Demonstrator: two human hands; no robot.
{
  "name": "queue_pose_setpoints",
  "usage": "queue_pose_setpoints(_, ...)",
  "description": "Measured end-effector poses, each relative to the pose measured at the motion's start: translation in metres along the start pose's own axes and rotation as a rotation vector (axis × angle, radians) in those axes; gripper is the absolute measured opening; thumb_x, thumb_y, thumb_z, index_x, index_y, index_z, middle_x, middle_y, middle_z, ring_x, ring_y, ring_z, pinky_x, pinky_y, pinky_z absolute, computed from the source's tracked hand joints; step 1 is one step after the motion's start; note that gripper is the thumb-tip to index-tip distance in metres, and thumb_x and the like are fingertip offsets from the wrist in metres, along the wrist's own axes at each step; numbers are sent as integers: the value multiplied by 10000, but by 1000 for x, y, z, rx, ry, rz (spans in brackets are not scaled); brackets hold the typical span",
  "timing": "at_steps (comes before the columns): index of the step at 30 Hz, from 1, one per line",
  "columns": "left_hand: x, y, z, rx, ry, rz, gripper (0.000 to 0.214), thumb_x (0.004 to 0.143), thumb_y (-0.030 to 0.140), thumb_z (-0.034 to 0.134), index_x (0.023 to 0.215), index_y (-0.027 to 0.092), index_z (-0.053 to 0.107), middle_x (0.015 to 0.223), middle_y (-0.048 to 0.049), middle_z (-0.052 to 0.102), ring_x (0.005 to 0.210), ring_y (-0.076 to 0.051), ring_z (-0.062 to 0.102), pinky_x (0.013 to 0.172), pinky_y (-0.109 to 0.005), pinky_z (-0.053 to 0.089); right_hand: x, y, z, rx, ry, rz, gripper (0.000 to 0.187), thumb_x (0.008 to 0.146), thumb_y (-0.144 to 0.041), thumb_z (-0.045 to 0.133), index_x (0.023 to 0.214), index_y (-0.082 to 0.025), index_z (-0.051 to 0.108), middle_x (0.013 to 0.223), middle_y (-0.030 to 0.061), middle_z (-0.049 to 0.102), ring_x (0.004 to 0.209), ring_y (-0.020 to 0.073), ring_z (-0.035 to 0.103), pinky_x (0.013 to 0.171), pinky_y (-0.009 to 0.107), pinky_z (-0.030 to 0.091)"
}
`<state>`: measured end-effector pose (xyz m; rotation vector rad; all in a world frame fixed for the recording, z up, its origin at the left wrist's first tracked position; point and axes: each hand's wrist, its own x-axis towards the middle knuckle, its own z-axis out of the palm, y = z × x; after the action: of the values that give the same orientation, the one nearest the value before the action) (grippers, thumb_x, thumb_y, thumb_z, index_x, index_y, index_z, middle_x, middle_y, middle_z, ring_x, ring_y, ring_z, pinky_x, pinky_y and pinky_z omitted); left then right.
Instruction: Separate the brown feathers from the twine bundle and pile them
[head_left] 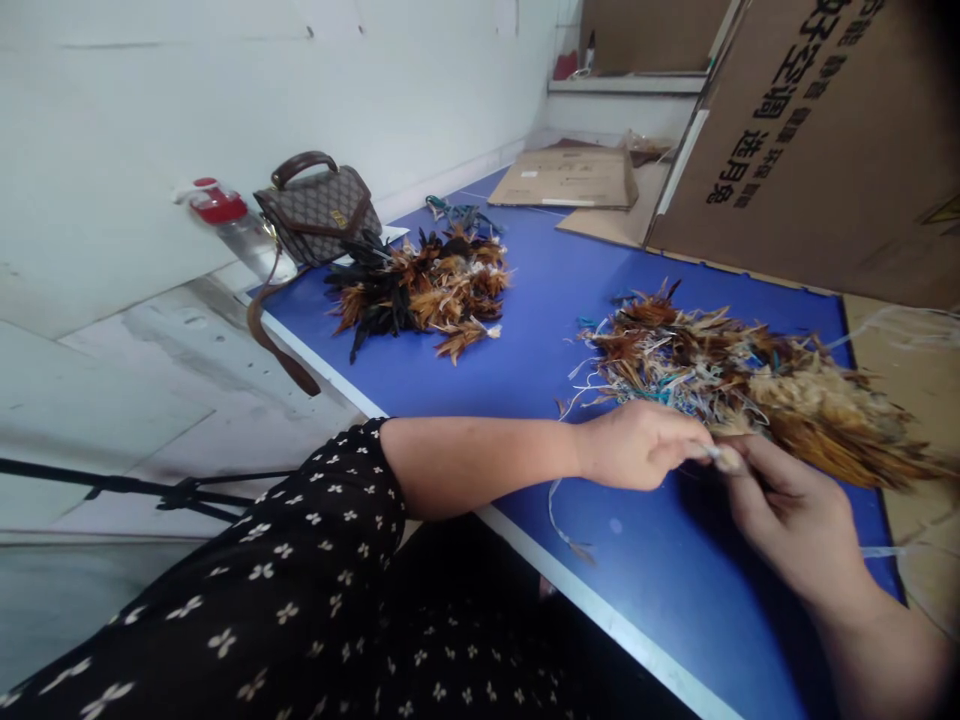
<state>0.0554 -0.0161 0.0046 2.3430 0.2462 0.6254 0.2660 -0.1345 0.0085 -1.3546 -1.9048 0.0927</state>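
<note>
My left hand point(652, 445) and my right hand point(799, 515) meet over the front right of the table, fingertips pinched together. Between them shows a small bit of white string point(705, 452); whether a feather is tied in it is hidden by the fingers. Just behind my hands lies a heap of brown and tan feathers point(780, 375), tangled with white and blue strings. Under my left forearm a thin white string point(553, 510) trails toward the table's front edge, ending in a small brownish tip.
On the blue table point(540, 300), a second pile of brown and black feathers point(435, 285) lies to the left. Behind it stand a patterned handbag point(319, 215) and a red-capped bottle point(240, 230). Cardboard sheets point(562, 178) lie at the back; a large printed carton point(817, 150) rises at right.
</note>
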Motion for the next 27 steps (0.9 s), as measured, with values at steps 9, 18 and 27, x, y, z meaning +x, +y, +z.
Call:
queue_pose_setpoints(9, 0, 1, 0, 163, -238, 26, 275, 1090, 64, 587, 1210, 197, 795, 1317, -121, 862, 1187, -237, 829, 1073, -378, 660, 0, -5, -3, -64, 52, -49, 212, 1144, -317, 676, 957, -262, 759, 782, 17, 780, 617, 158, 720, 605, 287, 554)
queue_pose_setpoints(18, -2, 2, 0, 331, -68, -138, 285, 1046, 36, 572, 1214, 150, 773, 1199, -160, 844, 1108, -297, 819, 988, -455, 678, -2, -8, 1, 9, 2, -48, 246, 1156, -392, 680, 964, -263, 764, 730, 4, 719, 585, 161, 669, 589, 295, 540)
queue_pose_setpoints(27, 3, 2, -6, -215, -65, -134, 239, 1188, 228, 561, 1083, 186, 771, 999, -51, 829, 936, -158, 769, 928, -305, 624, -1, 2, 0, 100, -34, 85, 308, 1169, -437, 664, 936, -253, 745, 780, 3, 745, 633, 152, 686, 609, 256, 556)
